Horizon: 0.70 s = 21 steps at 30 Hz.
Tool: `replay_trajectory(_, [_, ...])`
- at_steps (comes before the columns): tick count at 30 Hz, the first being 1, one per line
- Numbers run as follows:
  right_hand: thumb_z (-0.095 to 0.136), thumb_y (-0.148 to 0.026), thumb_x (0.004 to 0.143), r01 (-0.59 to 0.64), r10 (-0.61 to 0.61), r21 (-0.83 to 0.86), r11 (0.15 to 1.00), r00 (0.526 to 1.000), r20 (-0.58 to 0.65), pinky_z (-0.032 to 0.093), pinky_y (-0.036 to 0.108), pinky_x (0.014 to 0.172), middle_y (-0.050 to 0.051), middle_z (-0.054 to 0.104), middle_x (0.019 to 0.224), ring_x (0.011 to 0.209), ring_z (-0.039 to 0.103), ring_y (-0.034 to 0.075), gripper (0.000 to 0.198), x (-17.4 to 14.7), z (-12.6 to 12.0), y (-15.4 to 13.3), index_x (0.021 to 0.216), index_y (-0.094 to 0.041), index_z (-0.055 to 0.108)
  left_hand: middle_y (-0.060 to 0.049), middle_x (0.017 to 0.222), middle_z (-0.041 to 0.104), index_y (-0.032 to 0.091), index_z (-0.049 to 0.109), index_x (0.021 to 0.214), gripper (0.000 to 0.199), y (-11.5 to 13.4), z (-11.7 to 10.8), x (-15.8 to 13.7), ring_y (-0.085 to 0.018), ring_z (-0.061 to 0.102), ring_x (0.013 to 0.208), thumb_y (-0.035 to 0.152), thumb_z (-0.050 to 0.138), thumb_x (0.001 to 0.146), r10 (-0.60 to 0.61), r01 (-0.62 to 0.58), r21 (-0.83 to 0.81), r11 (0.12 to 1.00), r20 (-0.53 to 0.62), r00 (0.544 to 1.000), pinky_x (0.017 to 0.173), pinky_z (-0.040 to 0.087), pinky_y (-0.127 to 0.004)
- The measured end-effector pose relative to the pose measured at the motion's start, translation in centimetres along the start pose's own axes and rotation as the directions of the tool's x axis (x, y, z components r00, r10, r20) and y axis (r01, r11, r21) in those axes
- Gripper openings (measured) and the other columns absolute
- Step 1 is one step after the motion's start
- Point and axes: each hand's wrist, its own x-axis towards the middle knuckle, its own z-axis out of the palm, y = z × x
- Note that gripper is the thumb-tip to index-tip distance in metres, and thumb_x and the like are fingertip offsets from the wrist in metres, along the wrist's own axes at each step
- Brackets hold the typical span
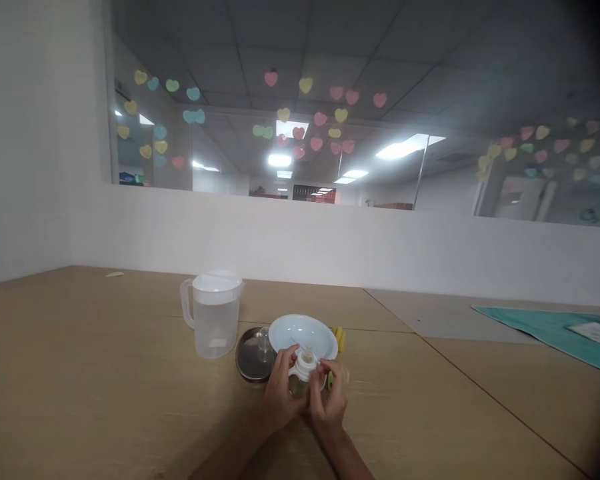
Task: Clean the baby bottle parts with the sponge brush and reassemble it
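Note:
In front of me is a small baby bottle (300, 385) with a white collar and a pale nipple (308, 355) on top. My left hand (280, 388) is wrapped round the bottle's left side. At the right of the collar, the thumb and fingers of my right hand (331, 393) close on the bottle. Just behind it stands a pale bowl (305, 325). A round metal dish (247, 363) lies left of the bottle, with a clear cap-like piece (263, 341) in it. My hands hide much of the bottle's lower body.
A clear lidded pitcher (216, 327) stands left of the dish. Something yellow (340, 339) sits beside the bowl, and a green piece (330, 381) shows behind my right hand. A teal cloth (535, 323) lies far right. A white wall (260, 233) with windows borders the table.

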Motion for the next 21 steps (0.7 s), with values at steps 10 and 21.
replay_trajectory(10, [0.063,-0.043,0.076,-0.325,0.279,0.157,0.932,0.925,0.257,0.049,0.040,0.081,0.009,0.067,0.097,0.090,0.062,0.024,0.034,0.2,1.2,0.8,0.101,-0.019,0.059,-0.012,0.133,0.048,0.020,0.029,0.136,0.079,-1.3,0.4,-0.4,-0.027,0.049,0.121,0.013,0.064,0.066,0.009,-0.005,-0.081,0.997,0.044,0.999,0.104,0.040,-0.044])
replay_trajectory(21, [0.063,-0.049,0.074,-0.376,0.367,0.083,0.923,0.924,0.105,0.048,0.035,0.071,0.006,0.062,0.089,0.082,0.060,0.022,0.038,0.3,1.6,0.7,0.096,-0.019,0.055,-0.017,0.143,0.036,0.018,0.008,0.145,0.093,-1.1,1.1,-0.8,-0.028,0.038,0.132,0.013,0.062,0.069,-0.052,0.057,-0.036,0.998,0.132,0.990,0.110,0.034,-0.046])
